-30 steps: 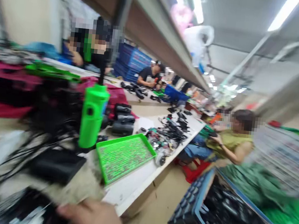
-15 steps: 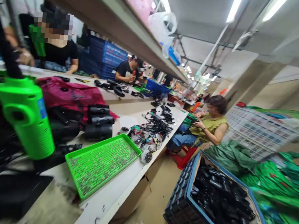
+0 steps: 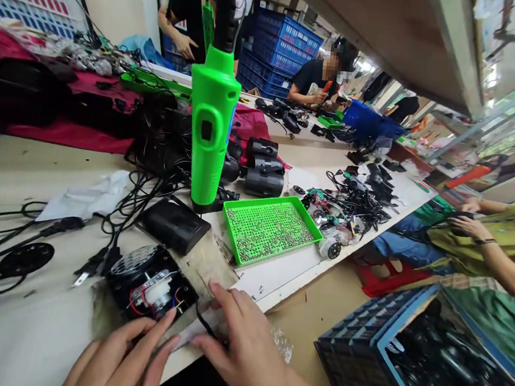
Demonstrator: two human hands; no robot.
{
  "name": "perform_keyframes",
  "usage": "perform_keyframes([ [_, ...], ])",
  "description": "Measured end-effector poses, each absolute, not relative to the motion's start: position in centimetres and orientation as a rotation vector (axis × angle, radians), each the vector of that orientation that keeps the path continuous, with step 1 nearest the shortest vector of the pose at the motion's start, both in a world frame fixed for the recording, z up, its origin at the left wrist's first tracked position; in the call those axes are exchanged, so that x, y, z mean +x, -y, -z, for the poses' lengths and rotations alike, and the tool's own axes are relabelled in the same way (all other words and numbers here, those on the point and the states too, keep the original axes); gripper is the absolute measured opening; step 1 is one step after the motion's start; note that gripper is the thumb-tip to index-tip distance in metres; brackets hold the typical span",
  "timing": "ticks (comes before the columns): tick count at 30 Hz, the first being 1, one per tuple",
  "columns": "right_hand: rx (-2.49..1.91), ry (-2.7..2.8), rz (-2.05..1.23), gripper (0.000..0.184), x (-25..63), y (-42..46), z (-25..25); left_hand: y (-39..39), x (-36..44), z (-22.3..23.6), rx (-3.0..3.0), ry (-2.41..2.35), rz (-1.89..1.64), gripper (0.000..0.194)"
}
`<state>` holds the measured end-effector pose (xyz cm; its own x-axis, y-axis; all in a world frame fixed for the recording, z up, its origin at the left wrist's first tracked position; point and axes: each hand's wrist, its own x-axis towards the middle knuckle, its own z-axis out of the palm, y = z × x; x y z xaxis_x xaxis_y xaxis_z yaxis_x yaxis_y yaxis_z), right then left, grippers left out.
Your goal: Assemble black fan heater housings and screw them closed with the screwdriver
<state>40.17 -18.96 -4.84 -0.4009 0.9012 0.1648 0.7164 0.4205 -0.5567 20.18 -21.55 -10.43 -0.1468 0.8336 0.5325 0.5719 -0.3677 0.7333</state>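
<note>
Casing (image 3: 151,283): black, with red wires
Tray (image 3: 268,230): bright green — speckled silver
Device (image 3: 209,132): same vivid green
Crates (image 3: 279,54): blue — latticed
Cloth (image 3: 70,136): deep pinkish red
Stool (image 3: 390,281): red

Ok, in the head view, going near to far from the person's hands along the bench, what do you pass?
Open black plastic housing with white motor and red wires → flat black rectangular box → upright bright green plastic cylindrical device → stacked blue plastic crates

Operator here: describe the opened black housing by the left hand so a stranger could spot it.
Find the green tray of small metal parts on the workbench. Nearer the person's left hand, the open black housing lies inside-up. Unlike the closed black box beside it, it shows a motor-like part and red wire.
</note>
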Motion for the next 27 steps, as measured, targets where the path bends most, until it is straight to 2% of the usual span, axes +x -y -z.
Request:
perform_keyframes([
  [3, -1.252, 2.180, -0.452, 0.031, 40.8, 19.6, 5.4, 21.4, 21.0, 9.8, 1.956, -1.597, -1.575, 0.036],
  [5, -1.206, 2.145, -0.408, 0.024, 40.7, 19.3, 5.3, 21.5, 21.0, 9.7, 1.964, -1.613, -1.551, 0.037],
  [12, -1.306, 2.125, -0.489, 0.020, 39.1, 16.7, 2.4, 21.5, 20.6, 9.2, 2.212, -1.605, -1.395, 0.047],
  [19, -1.541, 2.316, -0.558, 0.018, 37.5, 16.2, 1.7, 21.1, 21.4, 7.8, 2.286, -1.606, -1.385, 0.034],
  [27, -1.393, 2.046, -0.845, 0.030, 38.9, 17.4, 3.2, 20.9, 21.4, 6.9, 2.446, -1.647, -1.357, 0.024],
])
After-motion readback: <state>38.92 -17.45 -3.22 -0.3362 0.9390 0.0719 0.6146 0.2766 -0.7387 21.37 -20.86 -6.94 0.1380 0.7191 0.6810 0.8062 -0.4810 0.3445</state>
